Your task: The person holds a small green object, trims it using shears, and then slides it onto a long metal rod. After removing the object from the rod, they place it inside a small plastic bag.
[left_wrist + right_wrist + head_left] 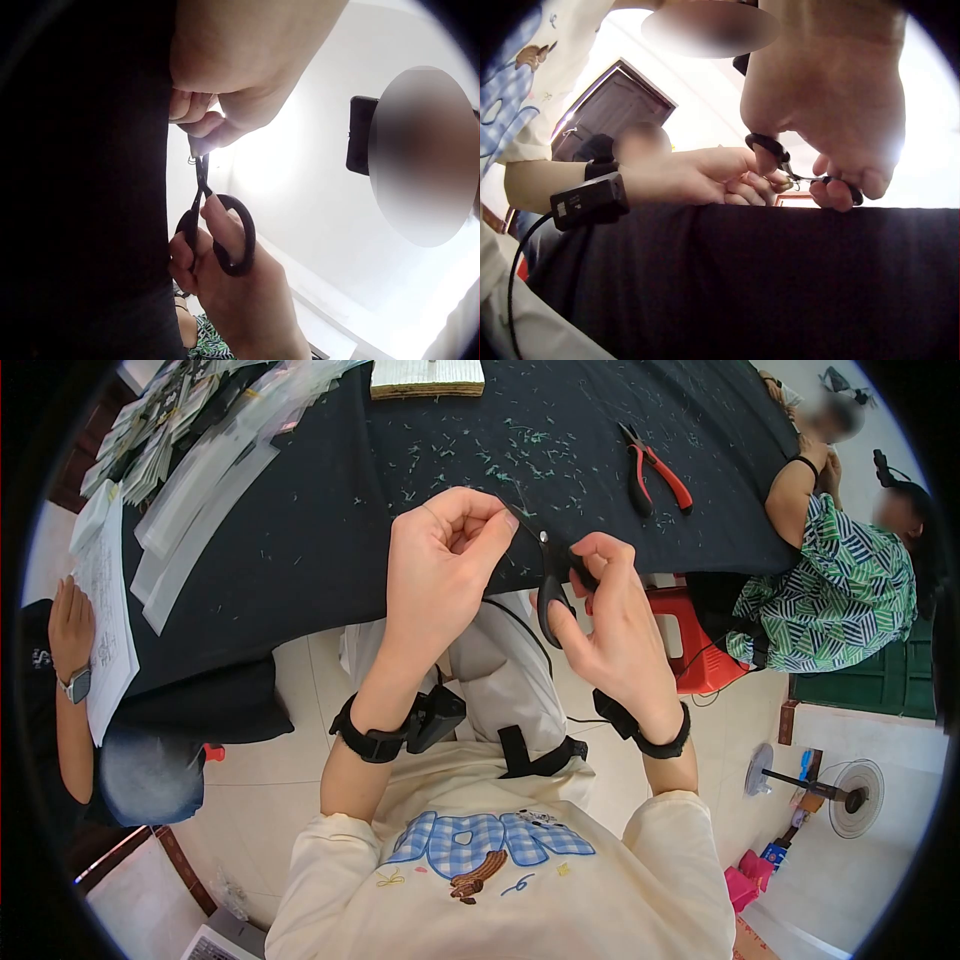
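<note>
Grips are closed on both sides just off the near edge of the counter (330,530), one pair of pliers (655,475) being laid farther in: the right hand (620,650) is curled through the loops of one pair of black scissors (552,600), and one small thin piece (193,159) is pinched by the left hand (440,570) at the blade tips. Scissors are judged stiff, light, best taken by the loops; the piece flimsy.

Qty list, pos. ref. table (330,530):
- Scissors (553,585): 1 pr, at near edge.
- Thin strand (522,505): 1 pc, same pos.
- Pliers (652,472): 1 pr, on top, far right.
- Wood block (427,377): 1 pc, far edge.
- Hands: 2, i.e. left hand (440,565) and right hand (610,625), at near edge.
- Red stool (695,650): 1, below right side.
- Fan (850,795): 1, well right.
</note>
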